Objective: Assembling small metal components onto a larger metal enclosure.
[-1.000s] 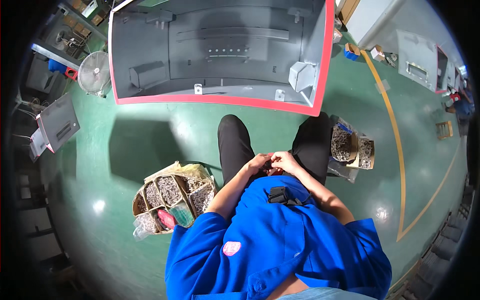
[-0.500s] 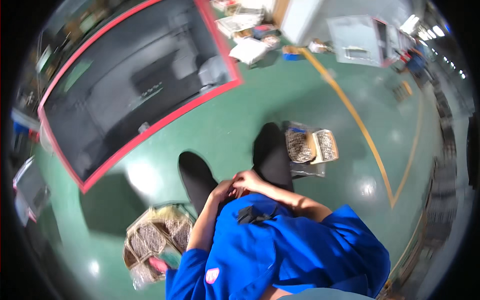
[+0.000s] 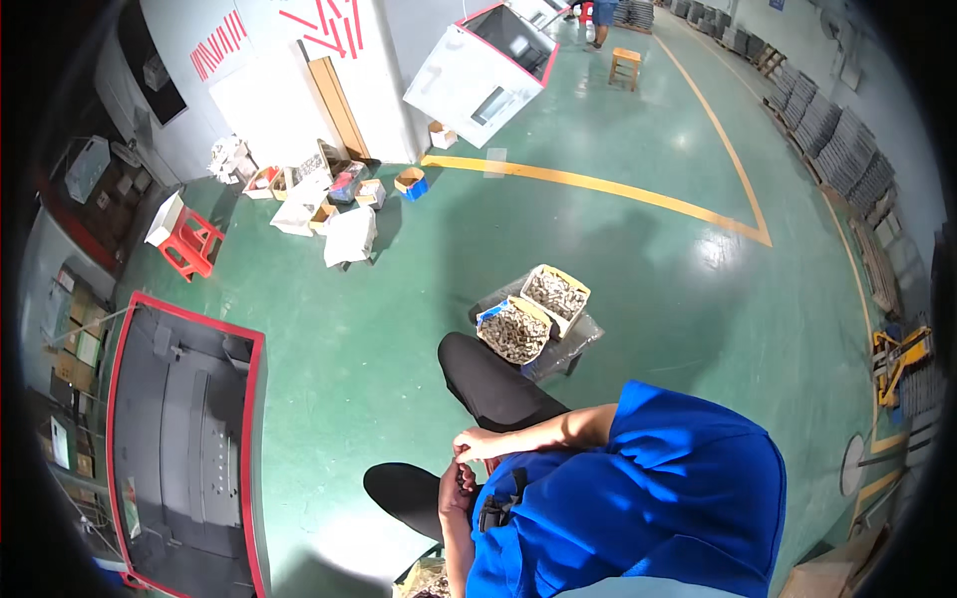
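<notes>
My left hand (image 3: 456, 490) and my right hand (image 3: 478, 445) meet low over my lap, close in front of my blue shirt. The right fingers are pinched together against the fingertips of the left, which are curled. Whatever lies between them is too small or hidden to make out. Beyond my right knee, two open boxes stand side by side on a low stand covered in clear plastic (image 3: 580, 339). The nearer box (image 3: 513, 331) and the farther box (image 3: 556, 293) are filled with small metallic-looking pieces. Part of another plastic-lined container (image 3: 427, 580) shows beside my left forearm.
A large dark-lined cabinet shell with a red rim (image 3: 255, 429) lies at the left. Behind it stands a red stool (image 3: 192, 244). Several small boxes and a white-covered stool (image 3: 350, 237) sit by the wall. A grey cabinet (image 3: 477, 92) and a wooden stool (image 3: 625, 68) are farther off.
My view has swung to the right, so the red-rimmed cabinet now sits lower left and more of the far floor shows. Both hands remain together at my lap.
</notes>
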{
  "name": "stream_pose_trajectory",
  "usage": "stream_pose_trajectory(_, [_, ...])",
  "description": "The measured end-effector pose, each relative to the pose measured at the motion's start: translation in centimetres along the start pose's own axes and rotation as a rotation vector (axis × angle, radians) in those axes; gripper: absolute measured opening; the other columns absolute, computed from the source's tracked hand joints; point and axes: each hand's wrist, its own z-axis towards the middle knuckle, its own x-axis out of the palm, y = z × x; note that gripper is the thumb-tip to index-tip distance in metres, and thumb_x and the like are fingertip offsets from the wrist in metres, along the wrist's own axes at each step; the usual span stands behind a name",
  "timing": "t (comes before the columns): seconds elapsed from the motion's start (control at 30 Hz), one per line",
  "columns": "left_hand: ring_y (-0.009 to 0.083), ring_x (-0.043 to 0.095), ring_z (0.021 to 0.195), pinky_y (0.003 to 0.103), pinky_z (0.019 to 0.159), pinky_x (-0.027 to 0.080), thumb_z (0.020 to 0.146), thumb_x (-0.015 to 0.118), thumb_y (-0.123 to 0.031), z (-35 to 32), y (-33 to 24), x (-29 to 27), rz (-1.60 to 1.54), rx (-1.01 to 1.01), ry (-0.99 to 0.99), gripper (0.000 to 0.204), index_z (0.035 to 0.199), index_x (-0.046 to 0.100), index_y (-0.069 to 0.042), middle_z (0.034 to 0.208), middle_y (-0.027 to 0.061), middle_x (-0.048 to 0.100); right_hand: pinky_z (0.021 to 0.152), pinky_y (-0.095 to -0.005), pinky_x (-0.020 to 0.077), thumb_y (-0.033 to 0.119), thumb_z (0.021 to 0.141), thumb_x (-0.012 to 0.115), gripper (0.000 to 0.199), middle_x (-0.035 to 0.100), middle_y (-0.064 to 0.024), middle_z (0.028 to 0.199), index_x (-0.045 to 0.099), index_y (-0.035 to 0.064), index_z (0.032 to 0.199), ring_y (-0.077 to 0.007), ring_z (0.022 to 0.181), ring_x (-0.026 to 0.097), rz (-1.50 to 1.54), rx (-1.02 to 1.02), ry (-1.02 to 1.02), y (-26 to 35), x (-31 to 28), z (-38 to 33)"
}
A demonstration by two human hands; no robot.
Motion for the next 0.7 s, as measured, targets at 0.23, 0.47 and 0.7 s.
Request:
stream_pose_trajectory(0.23, [0.0060,0.035,0.044,0.020,0.038,0.028,0.095,0.045,-0.040,0.0,0.3,-0.1,-0.017,0.034,0.017,0.032,0.077,0.047,-0.014,0.058,-0.0039,0.039,0.046,-0.0294,0.0460,0.030,0.082,0.065,0.029,0.060,-0.0075,0.062,0.062,0.0008,0.079,-0.0146,0.052,0.058,0.026,0.031,0.033,0.4,-0.2,0.1])
stream_pose_trajectory(0.47, [0.0082,0.033,0.044,0.022,0.039,0.027,0.095,0.045,-0.039,0.8,0.7,-1.0,-0.038,0.047,0.052,0.032,0.077,0.047,-0.013,0.058,-0.0025,0.038,0.048,-0.0287,0.0470,0.028,0.081,0.066,0.028,0.061,-0.0067,0.064,0.061,0.0002,0.079,-0.0142,0.053,0.059,0.037,0.038,0.009,0.4,-0.2,0.0])
stream_pose_trajectory(0.7, [0.0073,0.032,0.043,0.021,0.038,0.026,0.094,0.047,-0.042,1.1,0.9,-1.2,-0.089,0.047,0.044,0.034,0.077,0.047,-0.013,0.056,-0.0032,0.037,0.048,-0.0284,0.0465,0.021,0.078,0.068,0.022,0.062,-0.0065,0.066,0.061,-0.0002,0.080,-0.0135,0.055,0.059,0.087,0.022,0.038,0.4,-0.5,0.2])
